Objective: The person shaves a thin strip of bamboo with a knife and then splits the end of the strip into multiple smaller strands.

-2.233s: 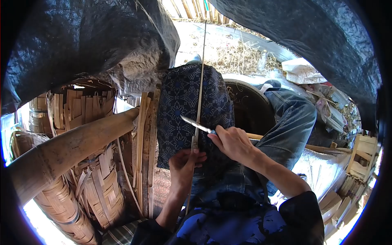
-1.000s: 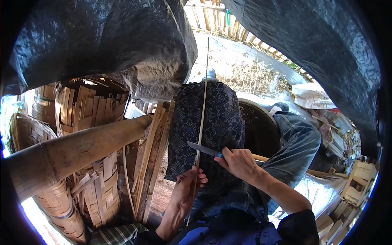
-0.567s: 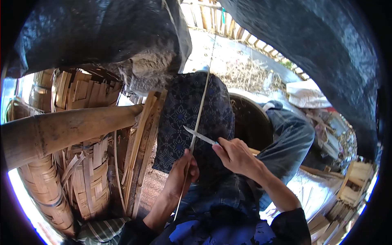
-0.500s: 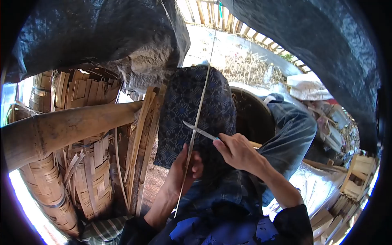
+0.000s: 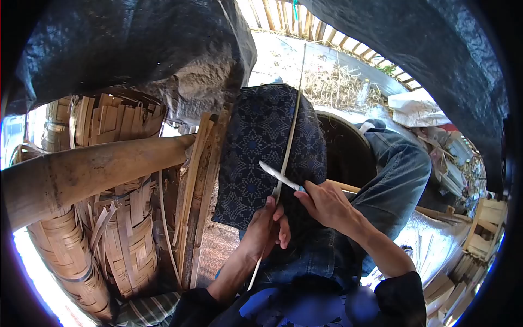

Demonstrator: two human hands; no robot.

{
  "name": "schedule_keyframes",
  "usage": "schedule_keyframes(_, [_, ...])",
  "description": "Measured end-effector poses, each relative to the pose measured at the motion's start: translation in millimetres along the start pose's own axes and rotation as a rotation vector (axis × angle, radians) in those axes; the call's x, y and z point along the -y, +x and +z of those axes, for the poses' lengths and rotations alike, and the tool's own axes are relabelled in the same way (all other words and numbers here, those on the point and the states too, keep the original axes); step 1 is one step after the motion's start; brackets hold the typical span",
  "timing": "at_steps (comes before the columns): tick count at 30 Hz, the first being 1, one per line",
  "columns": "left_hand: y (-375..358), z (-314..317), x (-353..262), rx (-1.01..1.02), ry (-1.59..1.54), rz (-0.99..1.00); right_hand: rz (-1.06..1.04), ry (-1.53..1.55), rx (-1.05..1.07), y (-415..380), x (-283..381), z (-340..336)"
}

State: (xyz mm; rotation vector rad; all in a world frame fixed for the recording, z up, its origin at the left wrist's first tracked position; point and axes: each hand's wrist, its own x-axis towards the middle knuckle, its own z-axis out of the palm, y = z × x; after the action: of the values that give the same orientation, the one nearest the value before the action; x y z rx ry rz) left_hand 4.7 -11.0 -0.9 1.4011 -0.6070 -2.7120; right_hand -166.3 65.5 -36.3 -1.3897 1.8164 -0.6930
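Observation:
A long, thin bamboo strip [image 5: 293,126] runs from beyond my knee down toward my lap. My left hand [image 5: 262,231] is closed round its lower part, the thumb pressed along it. My right hand [image 5: 330,206] grips the handle of a knife [image 5: 278,175], whose blade lies across the strip just above my left thumb, tip pointing up and left. Beneath both, a dark blue patterned cloth [image 5: 245,158] covers my leg. The strip's lower end comes out below my left hand.
A thick bamboo pole [image 5: 98,166] juts in from the left, before tall woven bamboo baskets [image 5: 128,240]. Upright bamboo slats [image 5: 199,201] stand beside the cloth. Right of it sits a dark round container [image 5: 348,152]. Black sheeting [image 5: 136,49] hangs above.
The strip, both hands and the knife appear farther right in view, as do the surroundings slightly. The knife now sits closer to my left thumb, and the strip's far end shows lower.

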Motion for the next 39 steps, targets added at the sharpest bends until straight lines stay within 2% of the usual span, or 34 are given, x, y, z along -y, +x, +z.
schedule_keyframes(2, [1.2,-5.1,3.4,0.046,0.019,0.027,-0.002,-0.023,-0.02,2.0,-2.8,6.1])
schedule_keyframes(8, [-0.1,-9.1,-1.3,0.01,0.045,0.044,0.01,-0.015,-0.07,19.6,-2.3,11.0])
schedule_keyframes(10, [1.4,-12.0,-0.5,0.039,-0.024,0.06,-0.008,-0.043,-0.154,26.4,-6.0,13.0])
schedule_keyframes(13, [1.6,-16.2,-1.2,0.061,-0.137,0.048,-0.02,-0.063,-0.14,37.6,-7.9,12.2])
schedule_keyframes(20, [-1.2,-19.2,0.9,0.056,-0.048,0.09,-0.049,-0.131,-0.166,37.6,-2.1,13.7])
schedule_keyframes(22, [-4.9,-11.3,-1.4,-0.04,0.017,0.047,-0.007,-0.048,-0.143,28.9,7.3,10.6])
schedule_keyframes(26, [-7.8,-7.7,-4.3,-0.009,0.12,0.018,0.014,0.065,-0.055,18.7,10.7,0.8])
schedule_keyframes(28, [-7.6,1.1,-4.9,-0.093,0.104,0.07,-0.032,0.139,-0.219,16.3,7.3,4.1])
schedule_keyframes(32, [-2.7,-4.7,-4.4,-0.053,0.047,0.081,0.011,-0.037,-0.244,7.0,7.1,13.0])
schedule_keyframes(35, [-1.9,-2.6,-1.8,-0.1,0.081,0.086,0.082,-0.126,-0.188,12.2,13.8,15.7])
schedule_keyframes(39, [-3.1,-4.3,6.1,-0.092,0.143,0.118,0.122,-0.208,-0.296,29.6,0.0,25.6])
